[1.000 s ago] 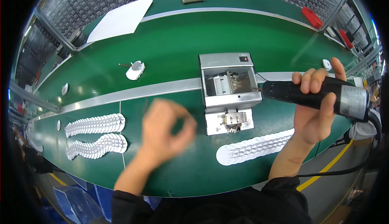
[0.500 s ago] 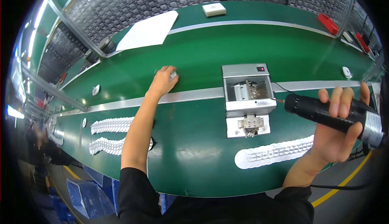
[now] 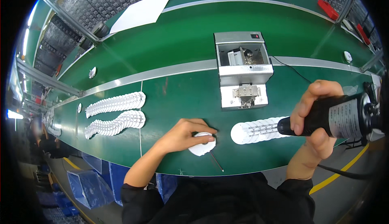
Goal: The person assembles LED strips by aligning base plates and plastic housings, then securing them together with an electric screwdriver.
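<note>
My left hand (image 3: pixel 178 139) is closed on a white round part (image 3: pixel 197 149) near the table's front edge. A thin dark wire (image 3: pixel 217 161) trails from that part across the green top. In my right hand (image 3: pixel 320 92) is a black electric screwdriver (image 3: pixel 344 116), held level with its nose to the left. The screwdriver hangs in front of an overlapping row of white discs (image 3: pixel 247 132) and hides that row's right end. Whether it touches the discs, I cannot tell. Behind the row stands a silver screw feeder (image 3: pixel 245 74) with an open tray on top.
Two curved rows of overlapping white discs (image 3: pixel 117 103) lie at the left. Single white parts sit on the green belt, one far left (image 3: pixel 92 72) and one far right (image 3: pixel 347 56). A metal rail (image 3: pixel 174 71) crosses the table. Blue bins (image 3: pixel 87 189) stand below.
My left hand has come back from the far belt to the front edge, bringing a white round part. My right hand's grip on the screwdriver has shifted. The view has tilted down.
</note>
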`<control>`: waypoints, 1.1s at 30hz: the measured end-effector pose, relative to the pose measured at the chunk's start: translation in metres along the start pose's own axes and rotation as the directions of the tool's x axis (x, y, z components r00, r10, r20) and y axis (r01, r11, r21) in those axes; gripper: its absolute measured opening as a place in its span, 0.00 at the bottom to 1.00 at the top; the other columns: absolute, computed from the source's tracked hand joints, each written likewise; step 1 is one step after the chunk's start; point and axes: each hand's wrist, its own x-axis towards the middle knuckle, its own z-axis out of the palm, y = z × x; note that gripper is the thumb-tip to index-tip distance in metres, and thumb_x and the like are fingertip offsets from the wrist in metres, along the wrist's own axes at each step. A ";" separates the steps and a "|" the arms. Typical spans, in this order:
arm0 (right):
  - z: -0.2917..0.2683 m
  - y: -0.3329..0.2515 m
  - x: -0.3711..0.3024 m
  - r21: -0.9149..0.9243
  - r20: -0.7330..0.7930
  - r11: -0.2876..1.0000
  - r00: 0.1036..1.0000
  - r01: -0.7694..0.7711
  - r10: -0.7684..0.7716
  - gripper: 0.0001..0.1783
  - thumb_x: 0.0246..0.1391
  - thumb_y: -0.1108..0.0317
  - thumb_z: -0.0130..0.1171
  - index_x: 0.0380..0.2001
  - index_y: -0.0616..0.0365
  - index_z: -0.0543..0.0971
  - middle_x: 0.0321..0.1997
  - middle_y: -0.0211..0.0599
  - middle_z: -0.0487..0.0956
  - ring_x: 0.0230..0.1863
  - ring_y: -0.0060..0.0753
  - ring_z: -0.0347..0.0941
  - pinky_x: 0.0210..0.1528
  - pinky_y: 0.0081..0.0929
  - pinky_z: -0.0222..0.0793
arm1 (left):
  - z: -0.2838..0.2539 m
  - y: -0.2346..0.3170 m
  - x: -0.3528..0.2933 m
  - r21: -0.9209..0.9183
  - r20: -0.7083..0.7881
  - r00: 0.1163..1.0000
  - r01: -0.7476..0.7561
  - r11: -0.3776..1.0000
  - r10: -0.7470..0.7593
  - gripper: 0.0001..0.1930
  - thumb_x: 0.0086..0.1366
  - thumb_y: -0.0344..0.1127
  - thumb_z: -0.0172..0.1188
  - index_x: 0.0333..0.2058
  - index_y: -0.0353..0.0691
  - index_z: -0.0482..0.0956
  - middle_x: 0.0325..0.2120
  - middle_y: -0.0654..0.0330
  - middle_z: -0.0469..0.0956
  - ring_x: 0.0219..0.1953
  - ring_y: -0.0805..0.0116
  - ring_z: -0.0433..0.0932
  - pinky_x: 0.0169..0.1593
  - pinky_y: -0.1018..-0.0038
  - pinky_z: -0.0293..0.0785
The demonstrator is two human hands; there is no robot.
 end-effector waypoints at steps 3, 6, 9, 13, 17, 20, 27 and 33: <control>-0.004 0.008 -0.006 0.088 -0.028 0.996 0.999 -0.023 0.026 0.41 0.45 0.52 0.70 0.53 0.67 0.63 0.33 0.38 0.70 0.20 0.21 0.69 0.21 0.17 0.67 | 0.011 -0.006 0.015 0.164 0.039 0.993 -0.119 0.979 0.114 0.12 0.58 0.35 0.65 0.39 0.37 0.84 0.28 0.57 0.81 0.41 0.63 0.76 0.43 0.69 0.73; 0.004 0.005 -0.008 0.129 -0.131 0.991 0.990 -0.025 0.042 0.43 0.39 0.53 0.74 0.52 0.69 0.65 0.31 0.38 0.72 0.19 0.21 0.68 0.21 0.16 0.65 | 0.015 -0.004 0.012 0.262 -0.090 0.972 -0.190 0.946 0.219 0.21 0.51 0.39 0.71 0.43 0.36 0.81 0.38 0.55 0.78 0.43 0.59 0.73 0.45 0.67 0.72; 0.002 0.007 -0.011 0.156 -0.260 0.986 0.961 -0.058 0.097 0.45 0.32 0.56 0.78 0.49 0.71 0.68 0.28 0.38 0.75 0.20 0.20 0.69 0.21 0.13 0.64 | 0.025 0.012 -0.001 0.386 -0.205 0.951 -0.139 0.912 0.232 0.27 0.42 0.42 0.76 0.40 0.38 0.77 0.45 0.54 0.71 0.43 0.56 0.71 0.45 0.65 0.72; -0.001 0.017 -0.013 0.203 -0.233 0.974 0.962 -0.098 0.145 0.46 0.27 0.59 0.80 0.49 0.70 0.68 0.28 0.39 0.75 0.20 0.20 0.70 0.24 0.12 0.63 | 0.052 0.008 -0.008 0.500 -0.139 0.970 -0.105 0.860 0.199 0.19 0.43 0.35 0.75 0.33 0.40 0.75 0.40 0.57 0.68 0.42 0.54 0.72 0.41 0.66 0.73; -0.007 0.022 -0.012 0.093 -0.117 0.991 0.988 -0.094 0.104 0.45 0.38 0.56 0.75 0.53 0.68 0.63 0.32 0.40 0.72 0.19 0.25 0.70 0.21 0.20 0.68 | 0.066 0.008 0.013 0.366 -0.091 0.922 -0.320 0.874 0.375 0.13 0.47 0.27 0.70 0.32 0.39 0.78 0.42 0.56 0.69 0.47 0.53 0.74 0.41 0.65 0.75; -0.011 0.024 -0.012 0.083 -0.107 0.995 0.992 -0.064 0.072 0.46 0.37 0.56 0.76 0.54 0.68 0.62 0.31 0.40 0.72 0.18 0.25 0.70 0.21 0.20 0.68 | 0.071 0.010 0.026 0.305 -0.102 0.884 -0.408 0.860 0.455 0.12 0.49 0.26 0.69 0.34 0.39 0.80 0.44 0.55 0.71 0.52 0.50 0.73 0.46 0.62 0.76; -0.009 0.025 -0.016 0.181 -0.132 0.969 0.972 -0.169 0.195 0.44 0.35 0.55 0.78 0.50 0.66 0.64 0.31 0.40 0.73 0.18 0.25 0.70 0.20 0.20 0.68 | 0.069 0.006 0.035 0.344 -0.027 0.872 -0.452 0.823 0.490 0.13 0.51 0.27 0.67 0.37 0.40 0.82 0.45 0.55 0.73 0.55 0.48 0.71 0.53 0.60 0.74; -0.037 0.026 -0.004 0.251 0.286 0.957 0.956 -0.143 0.068 0.45 0.36 0.77 0.75 0.57 0.59 0.61 0.42 0.42 0.74 0.35 0.27 0.72 0.41 0.25 0.67 | 0.067 0.007 0.038 0.366 0.023 0.869 -0.467 0.805 0.494 0.14 0.52 0.28 0.66 0.40 0.42 0.82 0.47 0.56 0.73 0.57 0.49 0.70 0.55 0.61 0.74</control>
